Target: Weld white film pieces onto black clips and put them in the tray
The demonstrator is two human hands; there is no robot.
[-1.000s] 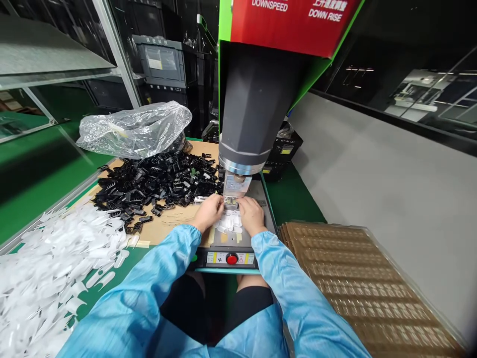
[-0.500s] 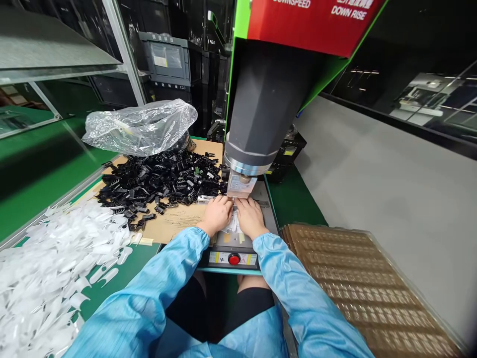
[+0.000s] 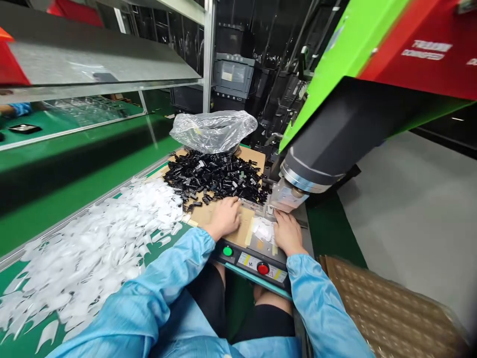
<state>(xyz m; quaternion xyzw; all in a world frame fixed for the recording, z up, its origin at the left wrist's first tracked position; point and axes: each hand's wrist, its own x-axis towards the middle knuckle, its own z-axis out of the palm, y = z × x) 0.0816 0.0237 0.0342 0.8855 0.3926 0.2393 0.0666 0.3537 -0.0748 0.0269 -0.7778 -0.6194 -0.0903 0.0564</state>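
My left hand (image 3: 225, 217) is over the cardboard, just in front of the black plastic clips (image 3: 218, 174). Its thumb and forefinger look apart, and I see nothing between them. At the machine's metal fixture (image 3: 253, 205), my right hand (image 3: 288, 232) has its bent fingertips on a small part below the pressing block (image 3: 286, 196). What those fingers grip is too small and hidden to name. A patch of white paper or film (image 3: 264, 228) lies on the machine's base between my hands.
Thin white plastic pieces (image 3: 97, 248) are heaped along the left. A clear plastic bag (image 3: 214, 130) lies behind the clips. The machine's dark head (image 3: 316, 144) slants overhead. A red button (image 3: 263, 268) and a green button (image 3: 227, 250) face me. Brown trays (image 3: 380, 303) are stacked right.
My left hand has left the fixture and moved left toward the black clips. My right hand stays at the fixture. The view has turned left.
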